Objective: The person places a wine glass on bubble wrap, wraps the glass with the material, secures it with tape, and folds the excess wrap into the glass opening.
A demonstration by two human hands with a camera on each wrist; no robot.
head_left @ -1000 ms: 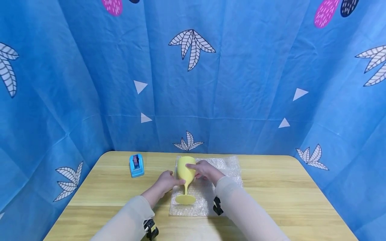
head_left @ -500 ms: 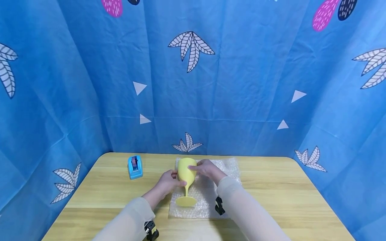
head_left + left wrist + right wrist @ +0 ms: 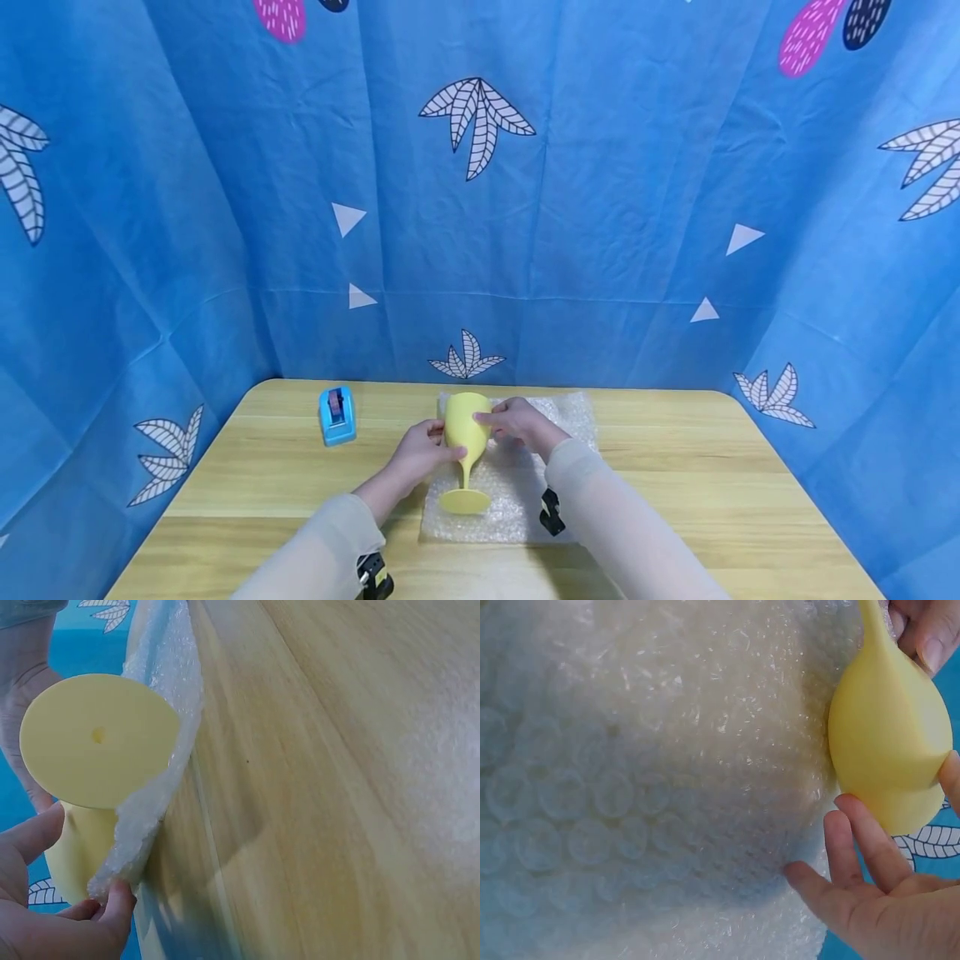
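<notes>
A yellow goblet (image 3: 465, 446) lies on a sheet of bubble wrap (image 3: 517, 500), its round foot (image 3: 94, 742) toward the person. My left hand (image 3: 420, 457) grips the goblet from the left, thumb on the lower bowl. In the left wrist view, that hand's fingertips (image 3: 116, 896) touch a raised edge of the wrap beside the bowl. From the right, my right hand (image 3: 517, 419) holds the bowl near its rim. Its thumb is on one side and a fingertip (image 3: 847, 802) on the other, with the remaining fingers spread over the wrap.
A blue tape dispenser (image 3: 337, 415) stands at the back left of the wooden table (image 3: 675, 483). Behind the table hangs a blue patterned curtain (image 3: 600, 208). Black wrist cameras sit under both cuffs.
My right fingers have shifted slightly on the bowl, and the index finger no longer reaches as far across it. The goblet and left hand stay nearly in place.
</notes>
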